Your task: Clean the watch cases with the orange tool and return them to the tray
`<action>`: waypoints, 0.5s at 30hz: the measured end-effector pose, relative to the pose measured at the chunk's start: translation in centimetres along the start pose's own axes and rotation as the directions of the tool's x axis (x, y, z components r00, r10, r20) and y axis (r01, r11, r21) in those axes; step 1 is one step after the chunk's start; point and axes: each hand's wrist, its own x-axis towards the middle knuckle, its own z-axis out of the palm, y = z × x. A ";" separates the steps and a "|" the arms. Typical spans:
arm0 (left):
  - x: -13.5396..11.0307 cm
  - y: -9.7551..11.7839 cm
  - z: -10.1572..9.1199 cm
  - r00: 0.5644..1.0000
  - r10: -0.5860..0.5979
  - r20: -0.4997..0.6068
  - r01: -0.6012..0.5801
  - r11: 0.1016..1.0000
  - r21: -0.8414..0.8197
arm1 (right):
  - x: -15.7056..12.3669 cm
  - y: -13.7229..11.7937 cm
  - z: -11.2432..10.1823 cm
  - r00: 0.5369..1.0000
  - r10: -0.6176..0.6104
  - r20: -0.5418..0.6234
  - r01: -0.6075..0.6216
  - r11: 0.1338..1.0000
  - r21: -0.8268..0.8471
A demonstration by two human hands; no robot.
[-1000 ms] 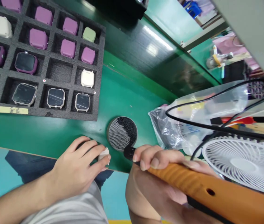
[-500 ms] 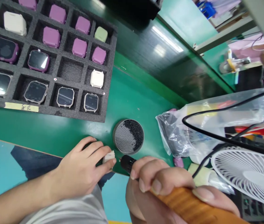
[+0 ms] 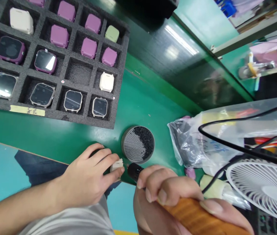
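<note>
The screwdriver (image 3: 193, 213) is orange and ribbed, its nose (image 3: 135, 171) black.

Cannot see all of the pale case (image 3: 117, 164) beneath the left hand (image 3: 91, 174), or the back end of the orange screwdriver (image 3: 192, 215), beyond the bottom edge. Find the tray (image 3: 89, 120) cut off at left and top, the fan (image 3: 270, 192) at right. Cannot judge contact between tip (image 3: 128, 166) and case.

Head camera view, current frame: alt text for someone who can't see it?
The right hand holds an orange tool, its black nose near a white watch case in the left hand at a green table. Beyond sit a round dish of black pieces and a foam tray of watches.
</note>
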 end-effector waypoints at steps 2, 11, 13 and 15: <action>0.1 0.0 0.0 1.000 -0.004 -0.004 0.004 1.000 0.003 | 0.5 -0.3 -1.3 0.976 0.155 0.152 -0.157 0.988 0.000; 0.2 0.0 -0.2 1.000 -0.015 0.008 0.015 1.000 0.002 | -0.1 0.0 3.5 0.977 -0.027 -0.212 0.010 0.997 -0.081; 0.3 -0.1 -0.3 1.000 -0.015 0.014 0.015 1.000 -0.006 | 0.4 -0.1 5.1 0.953 -0.109 -0.284 0.095 0.994 -0.062; 0.5 -0.1 -0.3 1.000 -0.021 0.022 0.021 1.000 -0.010 | 0.9 -0.1 5.8 0.954 -0.110 -0.280 0.113 0.994 -0.008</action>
